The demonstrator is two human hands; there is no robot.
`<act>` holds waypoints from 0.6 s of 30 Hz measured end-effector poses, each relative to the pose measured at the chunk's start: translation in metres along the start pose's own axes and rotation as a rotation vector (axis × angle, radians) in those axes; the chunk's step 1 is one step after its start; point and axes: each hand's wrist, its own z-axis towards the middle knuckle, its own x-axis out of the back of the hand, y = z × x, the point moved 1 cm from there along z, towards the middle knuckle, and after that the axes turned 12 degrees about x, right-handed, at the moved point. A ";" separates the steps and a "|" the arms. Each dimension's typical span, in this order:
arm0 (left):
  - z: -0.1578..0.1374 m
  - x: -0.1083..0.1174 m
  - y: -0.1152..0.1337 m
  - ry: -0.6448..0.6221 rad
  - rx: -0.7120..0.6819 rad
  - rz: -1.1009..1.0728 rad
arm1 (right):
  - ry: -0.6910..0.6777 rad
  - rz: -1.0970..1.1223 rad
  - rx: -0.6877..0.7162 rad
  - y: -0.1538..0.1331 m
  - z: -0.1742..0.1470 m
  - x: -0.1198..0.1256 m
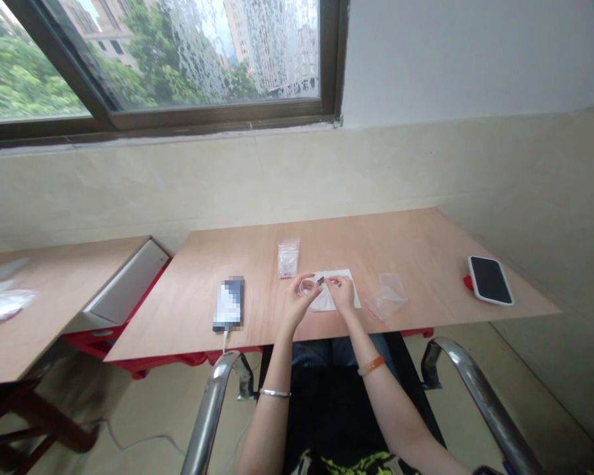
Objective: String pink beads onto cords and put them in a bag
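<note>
Between the fingertips of my two hands is a small dark piece [321, 280], too small to name. My left hand [295, 302] pinches it from the left, thumb and forefinger curved round, and a clear, looped material [307, 286] shows within that curve. My right hand [342, 294] is closed, its fingertips pinched together at the right side of the piece. What else those fingers hold I cannot make out. Both hands are just above a white sheet [350, 282] on the table. To the right of it lies a flat clear plastic bag [391, 293].
Behind my hands lies a clear zip bag [288, 257] with small contents. A phone [228, 303] with a white cable is at left; a white-edged device [491, 280] leans on something red at right. Metal armrests [212, 402] flank me. A second table [54, 277] stands left.
</note>
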 end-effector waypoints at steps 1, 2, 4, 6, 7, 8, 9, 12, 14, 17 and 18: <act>0.000 0.000 -0.001 -0.002 0.013 -0.017 | 0.039 0.056 -0.002 -0.006 0.002 0.006; 0.001 0.000 -0.002 -0.010 0.030 -0.039 | 0.070 0.106 0.005 -0.014 0.005 0.013; 0.001 0.000 -0.004 -0.038 0.066 -0.082 | 0.105 0.184 0.036 -0.034 0.011 0.028; 0.000 -0.001 -0.003 -0.074 0.080 -0.099 | 0.082 0.246 0.082 -0.056 0.017 0.043; 0.000 -0.001 -0.003 -0.086 0.077 -0.095 | 0.058 0.276 0.112 -0.067 0.018 0.050; 0.000 -0.001 -0.003 -0.093 0.071 -0.087 | 0.026 0.302 0.147 -0.076 0.019 0.055; 0.000 -0.001 -0.002 -0.095 0.066 -0.079 | -0.008 0.319 0.180 -0.084 0.019 0.059; 0.000 -0.002 -0.002 -0.086 0.051 -0.066 | -0.112 0.329 0.239 -0.094 0.016 0.061; 0.000 -0.002 -0.003 -0.082 0.051 -0.068 | -0.146 0.331 0.233 -0.092 0.015 0.057; 0.001 -0.001 -0.003 -0.082 0.081 -0.082 | -0.096 0.359 0.176 -0.078 0.016 0.049; 0.001 0.000 -0.003 -0.084 0.094 -0.089 | -0.065 0.358 0.152 -0.072 0.017 0.046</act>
